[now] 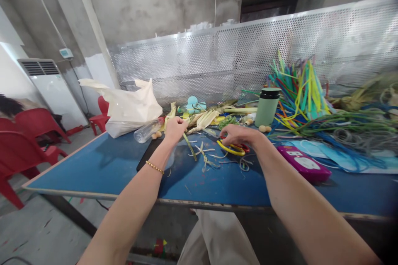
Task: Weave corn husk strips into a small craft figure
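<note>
Left of the flask (pixel 266 109), the right hand (pixel 235 134) is gripping scissors (pixel 230 149); farther left, the left hand (pixel 175 127) is pinching a stalk (pixel 190 147), good handling probably demanding firm hold clear of the blades (pixel 210 133).

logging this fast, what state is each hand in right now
Left hand: closed, pinching a green strip.
Right hand: closed, holding scissors.
</note>
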Available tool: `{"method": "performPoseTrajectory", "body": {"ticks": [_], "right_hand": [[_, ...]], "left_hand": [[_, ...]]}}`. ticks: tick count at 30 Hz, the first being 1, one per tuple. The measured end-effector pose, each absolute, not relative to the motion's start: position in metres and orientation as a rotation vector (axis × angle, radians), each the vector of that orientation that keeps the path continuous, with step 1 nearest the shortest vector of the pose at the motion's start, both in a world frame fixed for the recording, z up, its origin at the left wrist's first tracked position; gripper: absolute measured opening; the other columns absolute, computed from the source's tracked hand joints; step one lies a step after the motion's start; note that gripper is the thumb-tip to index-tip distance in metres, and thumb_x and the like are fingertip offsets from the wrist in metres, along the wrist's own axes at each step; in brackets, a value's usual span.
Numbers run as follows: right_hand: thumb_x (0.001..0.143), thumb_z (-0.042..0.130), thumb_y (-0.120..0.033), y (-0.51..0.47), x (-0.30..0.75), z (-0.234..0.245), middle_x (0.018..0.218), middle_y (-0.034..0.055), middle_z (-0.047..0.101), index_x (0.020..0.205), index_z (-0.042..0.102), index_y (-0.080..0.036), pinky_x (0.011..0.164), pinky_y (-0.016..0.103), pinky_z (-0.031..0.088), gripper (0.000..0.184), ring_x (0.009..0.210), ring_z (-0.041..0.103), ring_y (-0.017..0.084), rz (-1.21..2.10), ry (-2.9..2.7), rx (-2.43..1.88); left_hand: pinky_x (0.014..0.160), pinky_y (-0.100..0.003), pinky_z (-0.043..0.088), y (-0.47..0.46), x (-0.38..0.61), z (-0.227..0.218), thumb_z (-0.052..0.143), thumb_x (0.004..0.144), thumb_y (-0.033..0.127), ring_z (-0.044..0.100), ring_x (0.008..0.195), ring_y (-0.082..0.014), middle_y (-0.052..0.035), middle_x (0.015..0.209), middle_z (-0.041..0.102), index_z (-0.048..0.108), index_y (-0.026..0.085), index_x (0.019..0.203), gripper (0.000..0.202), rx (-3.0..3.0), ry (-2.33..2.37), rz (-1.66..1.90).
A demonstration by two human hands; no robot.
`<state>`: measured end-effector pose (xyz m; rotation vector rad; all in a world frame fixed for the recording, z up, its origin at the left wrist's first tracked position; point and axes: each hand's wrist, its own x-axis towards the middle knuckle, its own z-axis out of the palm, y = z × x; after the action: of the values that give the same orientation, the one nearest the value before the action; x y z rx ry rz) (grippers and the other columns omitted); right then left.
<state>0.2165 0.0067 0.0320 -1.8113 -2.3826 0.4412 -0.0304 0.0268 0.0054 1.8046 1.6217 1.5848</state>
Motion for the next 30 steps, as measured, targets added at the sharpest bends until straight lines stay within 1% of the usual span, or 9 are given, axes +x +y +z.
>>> {"method": "performPoseTrajectory", "body": {"ticks": [2,3,6,9,11,16,20,27,30], "right_hand": [[0.066,0.062,-0.027,0.008,0.215,0.032,0.064,0.0040,0.067,0.108,0.068,-0.016,0.050,0.027,0.040,0.044,0.055,0.060,0.018,0.560,-2.326,-1.757],[0.067,0.063,-0.030,0.009,0.214,0.032,0.071,0.0055,0.070,0.109,0.068,-0.016,0.052,0.027,0.041,0.045,0.061,0.062,0.019,0.576,-2.308,-1.726],[0.067,0.069,-0.040,0.011,0.209,0.034,0.096,0.0099,0.072,0.106,0.070,-0.015,0.065,0.027,0.046,0.047,0.082,0.065,0.022,0.462,-2.346,-1.597],[0.068,0.072,-0.046,0.006,0.203,0.039,0.108,0.0102,0.070,0.111,0.069,-0.015,0.078,0.028,0.047,0.053,0.094,0.063,0.023,0.444,-2.362,-1.470],[0.069,0.072,-0.048,0.000,0.199,0.042,0.108,0.0091,0.069,0.115,0.067,-0.017,0.080,0.029,0.047,0.055,0.094,0.063,0.022,0.502,-2.340,-1.391],[0.069,0.073,-0.048,-0.010,0.189,0.045,0.097,0.0070,0.068,0.113,0.067,-0.017,0.073,0.030,0.046,0.054,0.083,0.061,0.019,0.563,-2.267,-1.337],[0.068,0.075,-0.047,-0.005,0.186,0.040,0.094,0.0058,0.067,0.111,0.068,-0.018,0.073,0.029,0.046,0.052,0.081,0.060,0.018,0.583,-2.228,-1.275],[0.066,0.075,-0.052,0.014,0.186,0.023,0.094,0.0055,0.068,0.108,0.069,-0.018,0.072,0.029,0.047,0.054,0.081,0.061,0.018,0.566,-2.187,-1.202],[0.065,0.076,-0.053,0.019,0.185,0.019,0.094,0.0057,0.069,0.106,0.069,-0.018,0.070,0.029,0.047,0.055,0.079,0.061,0.017,0.572,-2.154,-1.194]], "left_hand": [[0.064,-0.027,0.038,0.023,-0.030,0.009,0.060,0.066,0.018,0.053,0.063,-0.0154,-0.0024,0.061,0.062,0.060,0.017,0.057,0.008,1.876,1.702,1.604],[0.066,-0.027,0.039,0.021,-0.030,0.011,0.060,0.067,0.019,0.055,0.065,-0.0160,-0.0031,0.064,0.064,0.061,0.018,0.060,0.008,1.910,1.756,1.594],[0.072,-0.028,0.041,0.018,-0.032,0.013,0.056,0.073,0.021,0.058,0.072,-0.0173,-0.0048,0.071,0.068,0.064,0.017,0.067,0.011,1.985,1.931,1.538],[0.076,-0.029,0.041,0.020,-0.036,0.014,0.054,0.076,0.024,0.061,0.079,-0.0188,-0.0069,0.079,0.070,0.067,0.017,0.074,0.015,1.982,2.087,1.479],[0.076,-0.029,0.041,0.023,-0.040,0.015,0.053,0.077,0.026,0.062,0.083,-0.0199,-0.0084,0.083,0.071,0.069,0.017,0.078,0.017,1.939,2.185,1.408],[0.074,-0.029,0.040,0.027,-0.048,0.017,0.053,0.077,0.027,0.063,0.086,-0.0213,-0.0103,0.089,0.072,0.070,0.016,0.083,0.021,1.897,2.289,1.292],[0.072,-0.029,0.040,0.025,-0.046,0.016,0.053,0.077,0.029,0.063,0.084,-0.0212,-0.0098,0.086,0.072,0.070,0.016,0.083,0.022,1.938,2.261,1.303],[0.076,-0.031,0.041,0.023,-0.037,0.011,0.053,0.078,0.031,0.062,0.082,-0.0211,-0.0093,0.083,0.071,0.068,0.017,0.078,0.020,2.055,2.181,1.311],[0.075,-0.031,0.042,0.022,-0.033,0.009,0.053,0.078,0.029,0.062,0.080,-0.0210,-0.0085,0.081,0.070,0.066,0.017,0.077,0.018,2.084,2.139,1.316]]}}
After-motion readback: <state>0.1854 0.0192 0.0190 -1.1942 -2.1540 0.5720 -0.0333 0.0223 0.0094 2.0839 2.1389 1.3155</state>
